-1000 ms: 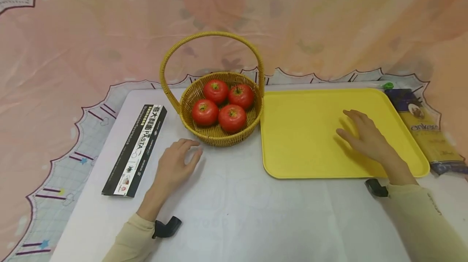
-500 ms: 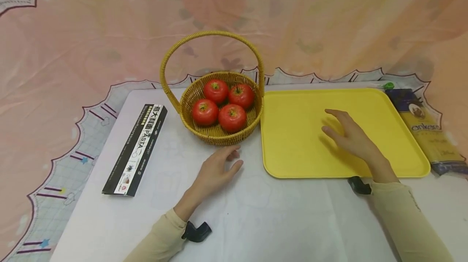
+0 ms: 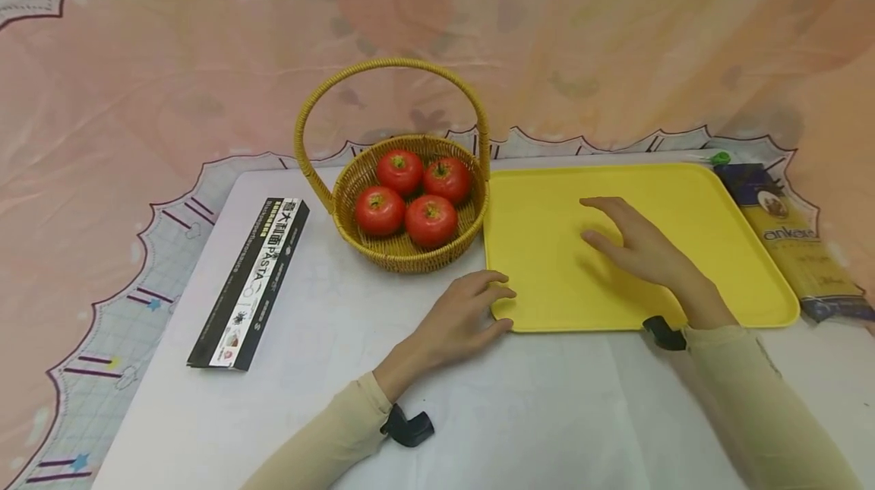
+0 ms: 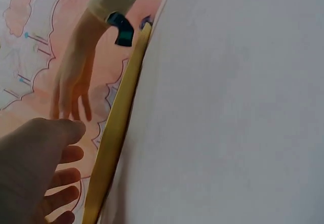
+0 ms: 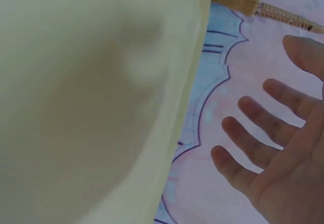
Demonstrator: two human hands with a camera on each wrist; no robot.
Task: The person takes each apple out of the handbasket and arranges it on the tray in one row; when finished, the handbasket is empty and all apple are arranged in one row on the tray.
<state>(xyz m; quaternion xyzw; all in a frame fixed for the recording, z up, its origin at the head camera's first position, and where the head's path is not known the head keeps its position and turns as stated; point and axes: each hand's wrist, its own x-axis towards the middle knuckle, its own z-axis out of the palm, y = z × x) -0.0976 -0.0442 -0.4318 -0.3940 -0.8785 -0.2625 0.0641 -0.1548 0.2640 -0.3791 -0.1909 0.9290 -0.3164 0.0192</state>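
Over the near left corner of a yellow tray (image 3: 683, 247) is my left hand (image 3: 454, 323), fingers loosely bent with nothing in them. My right hand (image 3: 636, 247) hovers above the tray's middle, thumb and fingers spread apart and holding nothing; its shadow falls on the tray in the right wrist view. In the left wrist view the tray's edge (image 4: 114, 133) runs beside my left fingers. A wicker basket (image 3: 410, 260) with a tall hoop handle stands just left of the tray, holding several red tomatoes (image 3: 431, 221).
A black and white pasta box (image 3: 249, 285) lies at the left of the white-covered table (image 3: 547, 406). Against the tray's right side lies a yellow and blue packet (image 3: 800, 239), with a small green object (image 3: 721, 159) near its top. A patterned cloth (image 3: 547, 57) hangs behind.
My left hand has moved right, from beside the pasta box, past the basket's front, to the tray's corner. My right hand has shifted left over the tray. Basket, tomatoes and tray stay put.
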